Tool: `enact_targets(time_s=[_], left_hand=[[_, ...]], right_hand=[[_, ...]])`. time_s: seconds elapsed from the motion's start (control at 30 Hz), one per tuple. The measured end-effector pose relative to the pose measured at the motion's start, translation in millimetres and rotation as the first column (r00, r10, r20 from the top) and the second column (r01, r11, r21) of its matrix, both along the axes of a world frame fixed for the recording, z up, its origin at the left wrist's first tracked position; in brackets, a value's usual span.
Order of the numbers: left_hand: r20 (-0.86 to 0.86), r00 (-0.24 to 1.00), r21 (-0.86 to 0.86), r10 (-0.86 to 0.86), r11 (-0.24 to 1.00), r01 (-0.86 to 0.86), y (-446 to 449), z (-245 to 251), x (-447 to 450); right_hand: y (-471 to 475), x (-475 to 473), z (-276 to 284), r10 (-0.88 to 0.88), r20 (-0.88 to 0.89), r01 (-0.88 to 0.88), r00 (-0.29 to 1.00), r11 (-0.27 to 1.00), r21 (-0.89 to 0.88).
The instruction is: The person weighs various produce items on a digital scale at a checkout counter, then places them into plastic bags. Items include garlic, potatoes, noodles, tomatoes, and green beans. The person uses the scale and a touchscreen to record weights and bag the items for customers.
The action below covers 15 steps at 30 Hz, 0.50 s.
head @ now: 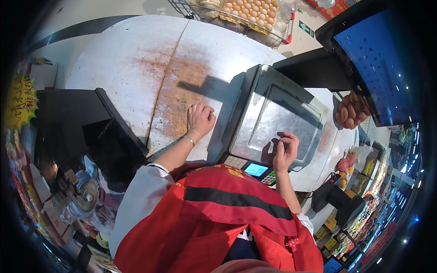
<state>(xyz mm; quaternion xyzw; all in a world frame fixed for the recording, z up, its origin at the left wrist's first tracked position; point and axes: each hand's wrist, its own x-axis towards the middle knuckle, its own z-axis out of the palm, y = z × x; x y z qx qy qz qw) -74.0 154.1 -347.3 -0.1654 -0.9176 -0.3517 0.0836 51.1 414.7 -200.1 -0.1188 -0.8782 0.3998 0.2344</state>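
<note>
My left hand point(200, 117) is over the worn, brownish patch of the white counter point(119, 51), just left of the scale. Its fingers bend loosely and I see nothing in them; a bracelet circles the wrist. My right hand point(286, 150) hovers over the near right part of the steel weighing pan point(259, 119), casting a shadow on it. Those fingers are half bent, the thumb apart, and hold nothing visible. Below the pan, the scale's lit display point(255, 169) and keypad point(268, 178) show in part behind my red cap brim point(235, 201).
A black monitor point(379, 68) stands at the upper right, with a net of brownish produce point(351, 111) below it. A black device point(75, 119) borders the counter's left. Beyond the far edge is a cart point(239, 22) with egg trays point(252, 12). Fruit point(346, 162) lies at right.
</note>
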Motion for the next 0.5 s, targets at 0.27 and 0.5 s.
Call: enact_targets(time_s=[0.27,0.5], left_hand=[[0.072,0.997,0.094,0.021,0.995,-0.028,1.2,4.8,-4.3],[0.063,0.997,0.367,-0.040,0.930,0.014,71.8,70.1,-146.1]], right_hand=[[-0.2,1.6,-1.7,-0.015,0.008,0.015,1.000,1.000,-0.024],[-1.7,-0.8,-0.2,-0.010,0.023,0.011,1.000,1.000,-0.021]])
